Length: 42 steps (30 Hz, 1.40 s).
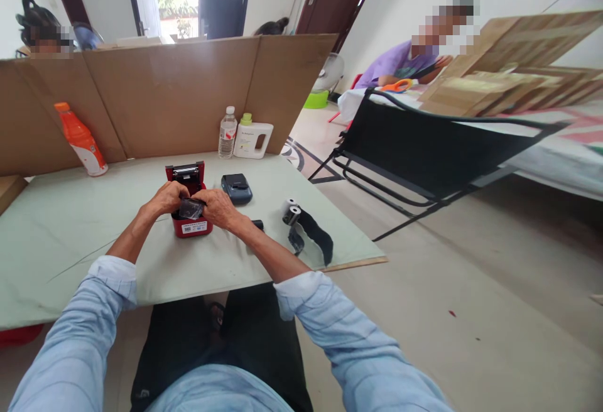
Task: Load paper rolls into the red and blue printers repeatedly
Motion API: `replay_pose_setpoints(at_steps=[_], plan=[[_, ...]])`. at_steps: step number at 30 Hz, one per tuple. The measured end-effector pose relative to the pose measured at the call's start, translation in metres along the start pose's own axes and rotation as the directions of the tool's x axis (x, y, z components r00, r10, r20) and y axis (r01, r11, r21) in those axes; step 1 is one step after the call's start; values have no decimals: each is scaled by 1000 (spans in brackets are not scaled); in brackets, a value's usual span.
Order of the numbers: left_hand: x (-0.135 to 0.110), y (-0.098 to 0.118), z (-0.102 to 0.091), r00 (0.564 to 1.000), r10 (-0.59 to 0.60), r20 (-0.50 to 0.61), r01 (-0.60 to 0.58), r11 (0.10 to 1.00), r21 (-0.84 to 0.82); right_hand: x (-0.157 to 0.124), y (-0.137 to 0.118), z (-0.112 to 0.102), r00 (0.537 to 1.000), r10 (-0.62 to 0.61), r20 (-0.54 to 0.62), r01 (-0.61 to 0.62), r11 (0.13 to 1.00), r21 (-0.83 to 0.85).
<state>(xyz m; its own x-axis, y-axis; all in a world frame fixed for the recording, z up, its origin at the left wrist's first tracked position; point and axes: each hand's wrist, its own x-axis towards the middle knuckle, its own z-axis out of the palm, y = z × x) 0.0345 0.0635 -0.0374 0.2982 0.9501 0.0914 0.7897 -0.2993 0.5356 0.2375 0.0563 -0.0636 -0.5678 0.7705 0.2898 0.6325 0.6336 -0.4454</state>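
On the table stands a small red label printer (193,228) with its lid raised and a white sticker on its front. Between my hands, over the printer's opening, is a piece of dark glossy film (191,209). My left hand (170,198) is closed, fingertips pinched at the film's left side. From the right, my right hand (219,207) pinches the film's other side, fingers bent over the printer's edge. The inside of the printer is mostly hidden by my hands. Just behind my right hand lies a dark blue-grey device (237,188).
Right of my hands sit two small rolls (291,212) with a dark ribbon strip (316,231). An orange bottle (83,142), a clear bottle (227,134) and a white jug (253,138) stand before a cardboard screen (169,92). A person (400,63) sits beyond the black folding chair (424,154).
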Motion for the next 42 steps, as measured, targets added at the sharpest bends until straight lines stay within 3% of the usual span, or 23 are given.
replay_pose_setpoints(at_steps=[3,9,12,15,17,19,21,23,24,27,29,33,37,42], plan=[[5,1,0,999,-28,18,27,999,42,3,0,1,1000,12,2,-12,1000,-14],[11,7,3,991,-112,-71,118,988,95,3,2,1,997,-43,-61,44,999,19],[9,8,0,996,-86,18,84,992,93,1,4,2,990,-77,-115,81,996,32],[-1,4,-7,997,-24,76,25,1000,-17,-3,8,6,976,-123,-178,134,990,53],[-11,-2,-12,999,-18,-28,16,999,-51,-7,10,10,960,-157,-233,177,982,68],[-20,-8,-17,970,-48,-239,44,999,-23,-12,11,17,937,-195,-291,225,972,74],[-22,-15,-21,884,-79,-460,87,996,-4,-19,13,24,911,-240,-334,275,960,61],[-15,-22,-23,817,-101,-568,89,995,-48,-25,13,31,889,-280,-361,310,951,26],[-10,-26,-24,816,-115,-566,71,992,-100,-28,12,35,882,-294,-368,317,948,2],[4,-35,-22,882,-126,-453,-2,962,-272,-36,10,42,870,-308,-384,305,950,-72],[3,-38,-19,902,-95,-421,-43,951,-307,-41,8,45,865,-317,-389,297,948,-112],[-26,-36,-8,908,31,-418,-137,964,-226,-48,6,51,851,-336,-403,297,942,-158],[-64,-29,4,926,145,-348,-197,973,-117,-50,6,58,858,-305,-414,255,952,-171],[-87,-30,16,944,215,-250,-226,974,-15,-52,5,62,877,-280,-391,239,959,-150]])
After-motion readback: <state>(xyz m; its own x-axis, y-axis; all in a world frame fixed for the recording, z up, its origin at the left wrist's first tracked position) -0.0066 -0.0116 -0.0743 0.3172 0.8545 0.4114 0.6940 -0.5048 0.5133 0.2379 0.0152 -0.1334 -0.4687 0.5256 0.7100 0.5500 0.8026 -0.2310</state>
